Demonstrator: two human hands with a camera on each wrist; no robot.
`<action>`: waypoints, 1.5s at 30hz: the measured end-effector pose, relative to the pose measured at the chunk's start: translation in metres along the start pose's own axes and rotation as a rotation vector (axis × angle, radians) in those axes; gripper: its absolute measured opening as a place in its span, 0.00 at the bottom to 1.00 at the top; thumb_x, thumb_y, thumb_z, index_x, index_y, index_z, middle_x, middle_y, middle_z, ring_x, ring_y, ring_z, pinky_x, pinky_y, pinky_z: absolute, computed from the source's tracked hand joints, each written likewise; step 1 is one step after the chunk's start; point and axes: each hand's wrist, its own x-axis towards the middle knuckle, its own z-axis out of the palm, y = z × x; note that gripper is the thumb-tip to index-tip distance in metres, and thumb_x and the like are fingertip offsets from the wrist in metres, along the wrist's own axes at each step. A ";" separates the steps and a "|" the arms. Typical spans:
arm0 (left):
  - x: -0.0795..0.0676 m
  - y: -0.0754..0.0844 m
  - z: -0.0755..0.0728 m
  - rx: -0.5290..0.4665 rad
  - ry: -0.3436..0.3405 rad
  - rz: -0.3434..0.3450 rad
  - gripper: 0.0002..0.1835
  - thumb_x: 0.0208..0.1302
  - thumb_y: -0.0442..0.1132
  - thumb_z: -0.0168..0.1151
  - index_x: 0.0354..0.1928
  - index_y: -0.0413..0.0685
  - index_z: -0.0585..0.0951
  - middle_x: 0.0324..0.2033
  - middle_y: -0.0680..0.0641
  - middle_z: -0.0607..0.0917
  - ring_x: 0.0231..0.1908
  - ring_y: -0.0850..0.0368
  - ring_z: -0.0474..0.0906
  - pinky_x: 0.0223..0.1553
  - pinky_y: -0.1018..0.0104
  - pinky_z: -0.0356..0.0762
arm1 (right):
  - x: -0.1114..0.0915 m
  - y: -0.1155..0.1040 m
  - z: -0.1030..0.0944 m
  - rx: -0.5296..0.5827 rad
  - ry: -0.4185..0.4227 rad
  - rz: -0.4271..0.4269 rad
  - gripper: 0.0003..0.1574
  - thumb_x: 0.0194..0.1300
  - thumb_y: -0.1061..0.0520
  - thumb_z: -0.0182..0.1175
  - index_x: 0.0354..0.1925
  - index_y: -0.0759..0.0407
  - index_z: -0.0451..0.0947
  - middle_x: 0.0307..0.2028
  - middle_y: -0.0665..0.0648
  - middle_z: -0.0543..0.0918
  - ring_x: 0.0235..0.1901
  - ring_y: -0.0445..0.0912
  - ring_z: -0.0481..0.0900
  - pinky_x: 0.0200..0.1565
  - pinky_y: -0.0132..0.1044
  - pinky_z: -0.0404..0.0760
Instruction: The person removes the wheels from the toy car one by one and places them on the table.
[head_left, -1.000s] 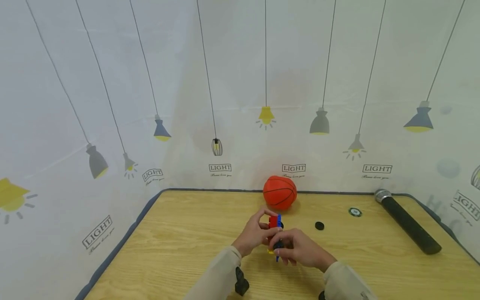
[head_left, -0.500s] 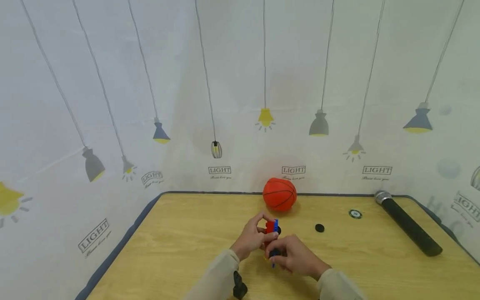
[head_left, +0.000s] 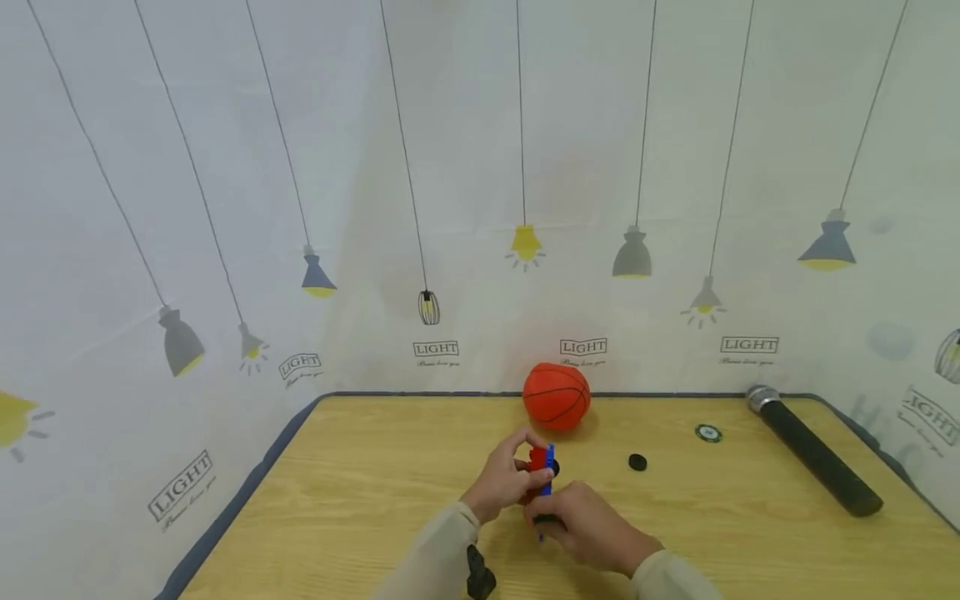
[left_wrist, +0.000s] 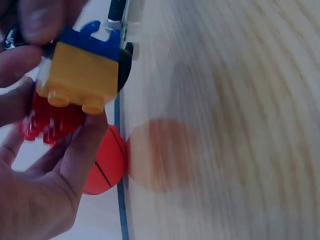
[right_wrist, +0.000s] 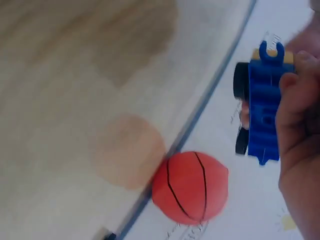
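Boxed "LIGHT" print (head_left: 436, 349) repeats across backdrop (head_left: 465, 167) (script (head_left: 438, 363) beneath too blurred).

Lit brightly and evenly in the head view, cooler toward the left of the wall (head_left: 480, 167), with soft shadow on the table (head_left: 360, 500) below the right hand (head_left: 592, 529). Stretched and leaning near the frame edges. Dimmer and bluish in both wrist views, with the ball (left_wrist: 109, 162) mirrored as a reddish patch on the glossy table. Blurred at the nearest fingers (left_wrist: 42, 20) in the left wrist view. Soft in detail in the right wrist view; lit perhaps from overhead.
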 end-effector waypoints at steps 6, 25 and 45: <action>-0.003 0.006 -0.009 -0.084 0.005 0.019 0.17 0.69 0.34 0.63 0.57 0.48 0.72 0.40 0.39 0.87 0.33 0.54 0.84 0.31 0.65 0.85 | -0.005 -0.006 -0.017 0.226 -0.001 0.122 0.07 0.71 0.57 0.61 0.46 0.56 0.82 0.21 0.59 0.80 0.11 0.39 0.74 0.18 0.31 0.78; -0.004 0.000 -0.011 -0.091 0.036 -0.012 0.21 0.67 0.37 0.66 0.59 0.51 0.72 0.42 0.42 0.87 0.37 0.55 0.85 0.43 0.56 0.88 | -0.036 0.026 -0.049 0.229 0.099 0.288 0.21 0.79 0.55 0.49 0.65 0.54 0.73 0.29 0.56 0.82 0.20 0.43 0.77 0.23 0.35 0.78; -0.004 0.006 -0.016 0.001 0.035 -0.018 0.29 0.60 0.35 0.72 0.61 0.54 0.71 0.43 0.41 0.87 0.37 0.55 0.84 0.44 0.60 0.83 | -0.066 0.050 -0.060 0.182 0.305 0.434 0.15 0.75 0.56 0.56 0.53 0.64 0.70 0.26 0.57 0.81 0.21 0.43 0.78 0.23 0.35 0.79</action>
